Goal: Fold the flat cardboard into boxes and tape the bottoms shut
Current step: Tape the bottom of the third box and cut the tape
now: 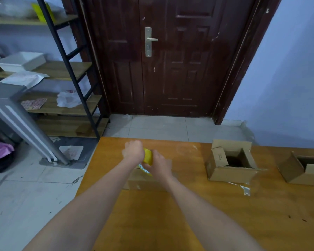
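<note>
A yellow tape dispenser (148,156) with a roll of clear tape sits between my two hands over a cardboard box (143,180) on the orange table (170,214). My left hand (133,151) is curled around the dispenser's far side. My right hand (159,164) grips its near side and the tape roll. The box under them is largely hidden by my forearms. Two folded boxes stand to the right, one (230,162) with its flaps open upward, another (301,169) at the right edge.
A scrap of clear tape (243,188) lies on the table near the middle box. A dark wooden door (170,60) is ahead. Metal shelving (62,78) with a white tray stands at left, beside a grey slanted post (25,127). Tiled floor surrounds the table.
</note>
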A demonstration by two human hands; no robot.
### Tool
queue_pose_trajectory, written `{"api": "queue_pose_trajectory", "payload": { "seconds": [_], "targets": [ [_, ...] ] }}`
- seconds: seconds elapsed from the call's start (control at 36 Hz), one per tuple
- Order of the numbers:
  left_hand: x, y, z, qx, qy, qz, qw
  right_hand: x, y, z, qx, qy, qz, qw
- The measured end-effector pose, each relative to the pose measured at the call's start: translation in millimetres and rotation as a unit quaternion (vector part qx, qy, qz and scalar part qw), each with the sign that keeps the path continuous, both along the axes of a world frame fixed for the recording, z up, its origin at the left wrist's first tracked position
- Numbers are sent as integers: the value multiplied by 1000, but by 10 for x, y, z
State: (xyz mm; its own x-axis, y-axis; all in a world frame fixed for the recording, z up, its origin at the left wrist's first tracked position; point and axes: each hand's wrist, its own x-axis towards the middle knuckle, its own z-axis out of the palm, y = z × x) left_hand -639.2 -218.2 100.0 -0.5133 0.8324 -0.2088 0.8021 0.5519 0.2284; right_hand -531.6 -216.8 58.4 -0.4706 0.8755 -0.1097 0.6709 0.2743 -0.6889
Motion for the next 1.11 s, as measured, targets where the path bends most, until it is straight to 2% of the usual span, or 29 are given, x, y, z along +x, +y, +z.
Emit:
{"api": "queue_pose_trajectory", "payload": {
  "seconds": [0.08,0.17,0.25,0.53,0.67,0.78,0.97,1.11],
  "targets": [
    [-24,3,-34,-6,1,-17,1000,-38,-9,-3,17,-13,2,1000],
    [-67,13,-4,20,-45,-4,999,-70,-1,34,25,-6,-11,1000],
    [-137,-11,24,39,-49,-9,998,-103,20,98,28,-43,-1,999],
    [-194,-69,119,97,-149,-39,983,-201,99,168,-7,-103,13,995],
    [-103,16,172,139,-245,-52,958,-310,143,245,-29,-86,5,996],
    [-201,-30,120,137,-334,-47,931,-313,165,264,-58,-89,-1,994],
    [-377,-23,84,211,-466,106,853,-89,207,142,-89,28,-14,995],
    [-450,-13,176,240,-513,137,813,33,290,196,-21,68,-5,997]
  ]
}}
